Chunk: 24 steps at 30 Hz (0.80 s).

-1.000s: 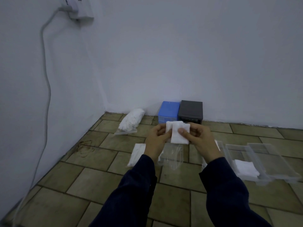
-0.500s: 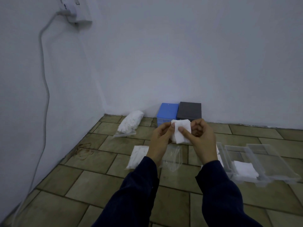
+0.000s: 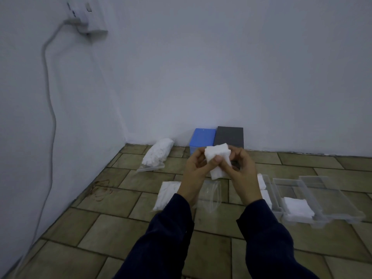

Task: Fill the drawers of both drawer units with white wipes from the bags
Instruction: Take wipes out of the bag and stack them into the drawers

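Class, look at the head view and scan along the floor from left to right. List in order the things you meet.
Grey wall cable → full clear bag of white wipes → blue drawer unit → dark grey drawer unit → clear plastic drawer holding white wipes → clear plastic drawer at far right.

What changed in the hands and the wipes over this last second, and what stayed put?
Both hands, left hand and right hand, kept their pinch on the stack of white wipes and lifted it slightly, up in front of the blue drawer unit and grey drawer unit. Nothing was let go. The bags and the clear drawers on the floor stayed put.
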Available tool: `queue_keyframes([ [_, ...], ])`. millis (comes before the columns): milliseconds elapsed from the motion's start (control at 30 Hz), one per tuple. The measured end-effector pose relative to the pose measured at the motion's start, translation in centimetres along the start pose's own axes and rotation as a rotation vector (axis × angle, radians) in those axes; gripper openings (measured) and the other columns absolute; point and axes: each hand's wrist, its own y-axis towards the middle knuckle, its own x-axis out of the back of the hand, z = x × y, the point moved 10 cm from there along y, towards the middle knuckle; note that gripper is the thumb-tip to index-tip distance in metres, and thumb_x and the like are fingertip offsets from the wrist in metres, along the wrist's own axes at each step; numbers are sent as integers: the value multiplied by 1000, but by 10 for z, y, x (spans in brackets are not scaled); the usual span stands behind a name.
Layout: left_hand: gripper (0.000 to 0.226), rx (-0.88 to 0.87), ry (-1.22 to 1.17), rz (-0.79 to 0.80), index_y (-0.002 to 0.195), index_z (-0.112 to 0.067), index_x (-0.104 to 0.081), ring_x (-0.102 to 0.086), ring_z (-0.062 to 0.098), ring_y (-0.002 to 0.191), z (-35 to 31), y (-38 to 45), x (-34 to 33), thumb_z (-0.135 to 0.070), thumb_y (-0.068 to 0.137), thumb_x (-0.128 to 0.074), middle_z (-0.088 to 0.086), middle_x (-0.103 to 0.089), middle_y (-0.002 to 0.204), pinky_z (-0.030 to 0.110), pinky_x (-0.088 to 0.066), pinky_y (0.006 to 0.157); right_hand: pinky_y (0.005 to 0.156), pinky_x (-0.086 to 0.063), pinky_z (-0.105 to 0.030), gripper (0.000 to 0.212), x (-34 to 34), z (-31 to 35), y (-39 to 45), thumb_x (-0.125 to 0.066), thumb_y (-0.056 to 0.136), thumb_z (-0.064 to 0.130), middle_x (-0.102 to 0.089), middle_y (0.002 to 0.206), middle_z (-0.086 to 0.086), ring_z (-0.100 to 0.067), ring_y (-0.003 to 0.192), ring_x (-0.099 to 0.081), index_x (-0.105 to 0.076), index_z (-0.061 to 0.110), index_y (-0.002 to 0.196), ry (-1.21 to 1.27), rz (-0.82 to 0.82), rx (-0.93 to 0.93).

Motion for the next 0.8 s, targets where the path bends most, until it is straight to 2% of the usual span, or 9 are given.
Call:
queue_keyframes([
  [67, 21, -37, 45, 33, 102, -14, -58, -65, 9, 92, -6, -1, 1, -3, 84, -61, -5, -69, 97, 24, -54, 77, 70, -52, -19, 32, -4, 0, 0, -76, 72, 21, -64, 108, -8, -7, 94, -64, -50, 16, 90, 80, 114, -37],
  [167, 30, -103, 146, 111, 100, -17, -59, -63, 9, 96, -15, -4, 0, -3, 76, -70, -11, -69, 95, 25, -53, 83, 78, -53, -21, 43, -6, 4, -2, -73, 71, 8, -67, 109, -1, -12, 102, -64, -55, 15, 109, 61, 265, -47],
  [267, 39, -177, 231, 165, 101, -17, -60, -62, 9, 102, -22, -7, -1, 7, 72, -71, -14, -69, 99, 26, -51, 89, 82, -51, -19, 38, -6, 12, -3, -71, 70, 6, -69, 105, 11, -7, 102, -63, -60, 15, 106, 1, 327, 13],
  [367, 41, -224, 295, 145, 102, -19, -63, -62, 6, 102, -28, -6, 1, 9, 73, -71, -16, -70, 99, 22, -49, 90, 82, -49, -15, 32, -4, 16, -3, -69, 75, 5, -69, 100, 16, 0, 100, -62, -59, 19, 103, -36, 310, 43],
  [533, 33, -284, 445, 94, 97, -25, -62, -59, -6, 92, -24, 4, -3, 2, 79, -70, -19, -67, 92, 11, -46, 83, 77, -49, -14, 38, 11, 17, -2, -64, 81, -5, -58, 107, -1, -4, 96, -57, -55, 24, 104, -187, 222, 65],
  [667, 34, -183, 283, 115, 95, -20, -59, -63, -1, 90, 2, 15, -20, 10, 80, -63, -19, -69, 88, 16, -49, 78, 78, -49, -14, 50, 28, 28, -3, -74, 75, 1, -56, 114, 11, 2, 99, -55, -52, 30, 110, -334, 214, 127],
  [800, 29, -98, 166, 145, 98, -14, -57, -64, 5, 94, 28, 22, -44, 6, 79, -66, -4, -68, 100, 20, -51, 81, 85, -47, -15, 45, 68, 28, 0, -73, 76, 2, -61, 111, 7, -4, 102, -58, -53, 26, 108, -351, 88, 108],
])
